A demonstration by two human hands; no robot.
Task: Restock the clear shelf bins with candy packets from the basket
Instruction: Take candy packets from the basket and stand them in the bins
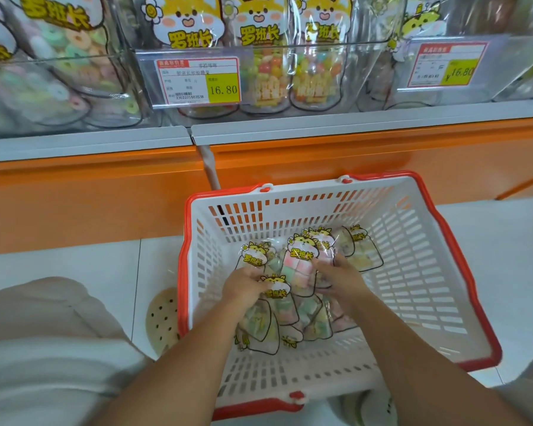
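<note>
A white basket with a red rim (413,272) stands on the floor below the shelf. Several clear candy packets (299,265) with yellow cartoon labels lie piled in it. My left hand (243,287) is down among the pile and grips the packets on its left side. My right hand (340,279) grips the packets on the right side of the same pile. Above, clear shelf bins (290,72) hold upright packets of coloured candy. Part of the pile is hidden under my hands.
Price tags reading 16.80 (197,79) (446,64) hang on the bin fronts. An orange shelf base (90,195) runs behind the basket. My knee in pale trousers (43,333) is at the left, with a beige perforated shoe (162,321) beside the basket.
</note>
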